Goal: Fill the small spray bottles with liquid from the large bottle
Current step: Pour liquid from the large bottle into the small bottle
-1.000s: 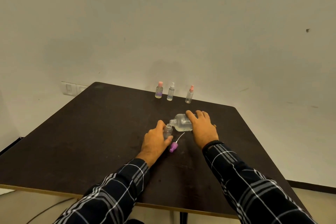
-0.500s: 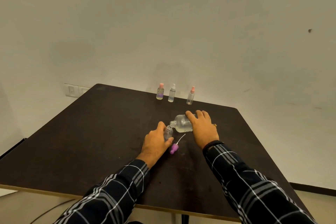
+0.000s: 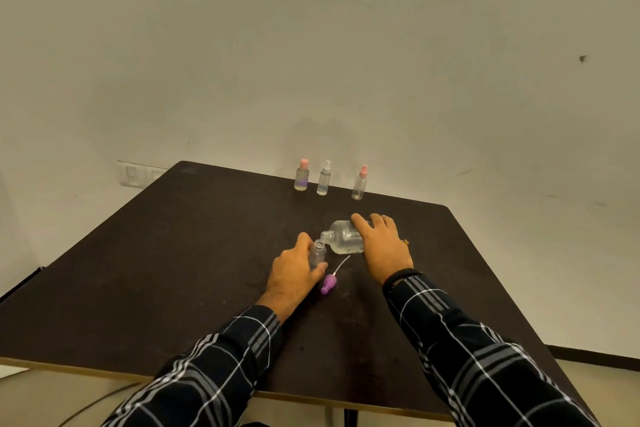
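Left hand [image 3: 294, 270] wrapped round small open spray bottle [image 3: 318, 253], upright mid-desk [image 3: 173, 270]. Right hand [image 3: 384, 246] grips large bottle [image 3: 343, 237], tipped sideways, mouth at small bottle's neck. Purple spray cap [image 3: 328, 283] with dip tube lies loose between hands. Far edge, well apart: pink-capped bottle [image 3: 301, 176], white sprayer [image 3: 324, 178], pink sprayer [image 3: 359, 184].

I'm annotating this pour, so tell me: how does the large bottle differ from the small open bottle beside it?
The large bottle is tipped almost sideways, neck toward the small bottle, which stands upright. The large bottle is much wider and longer than the small bottle. The right hand grips the large bottle; the left hand holds the small bottle. Both are clear and uncapped.
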